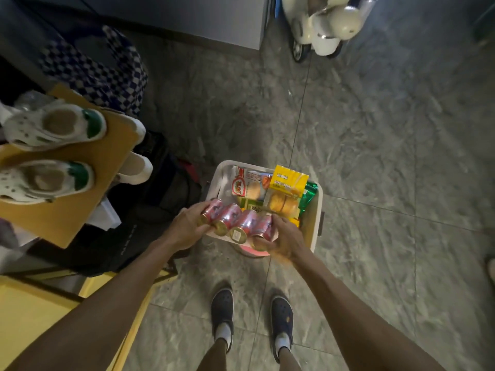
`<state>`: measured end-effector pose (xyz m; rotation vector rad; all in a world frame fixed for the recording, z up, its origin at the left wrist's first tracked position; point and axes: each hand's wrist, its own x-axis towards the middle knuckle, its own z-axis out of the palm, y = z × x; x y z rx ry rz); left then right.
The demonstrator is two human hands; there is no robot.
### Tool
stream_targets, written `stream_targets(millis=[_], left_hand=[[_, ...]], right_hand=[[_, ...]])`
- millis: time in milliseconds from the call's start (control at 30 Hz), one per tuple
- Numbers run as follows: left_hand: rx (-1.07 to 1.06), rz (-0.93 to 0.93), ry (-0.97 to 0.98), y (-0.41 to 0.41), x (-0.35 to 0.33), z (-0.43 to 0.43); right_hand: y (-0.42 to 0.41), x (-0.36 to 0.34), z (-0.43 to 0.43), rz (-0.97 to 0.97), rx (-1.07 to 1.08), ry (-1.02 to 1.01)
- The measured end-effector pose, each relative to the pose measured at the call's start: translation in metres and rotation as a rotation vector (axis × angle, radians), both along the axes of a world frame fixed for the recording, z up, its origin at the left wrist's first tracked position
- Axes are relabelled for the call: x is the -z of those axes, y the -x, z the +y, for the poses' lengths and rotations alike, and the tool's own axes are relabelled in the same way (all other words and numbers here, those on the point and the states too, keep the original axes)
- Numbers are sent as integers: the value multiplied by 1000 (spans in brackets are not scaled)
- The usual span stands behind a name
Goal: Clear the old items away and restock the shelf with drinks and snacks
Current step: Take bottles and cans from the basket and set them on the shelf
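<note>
A row of several red drink cans with gold ends is squeezed between my two hands, just above the near end of a white basket standing on the floor. My left hand curls round the leftmost can. My right hand grips the rightmost can from the other side. Behind the cans, the basket holds snack packets: a yellow packet of cakes, a red and white packet and a green packet.
A wooden board at left carries a pair of white and green clogs. A black bag lies between board and basket. A yellow surface is at lower left, a small cream scooter at top. My feet stand on grey floor tiles.
</note>
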<state>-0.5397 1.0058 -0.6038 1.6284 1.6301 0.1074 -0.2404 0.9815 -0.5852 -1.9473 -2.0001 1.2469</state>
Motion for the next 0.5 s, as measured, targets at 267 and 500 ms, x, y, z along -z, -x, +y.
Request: stream_targets(millis=[267, 500], left_hand=[[-253, -284, -22, 3, -112, -30], [-580, -561, -61, 9, -208, -110]], right_hand=[[-28, -136, -5, 140, 39, 63], [-22, -246, -9, 139, -146, 90]])
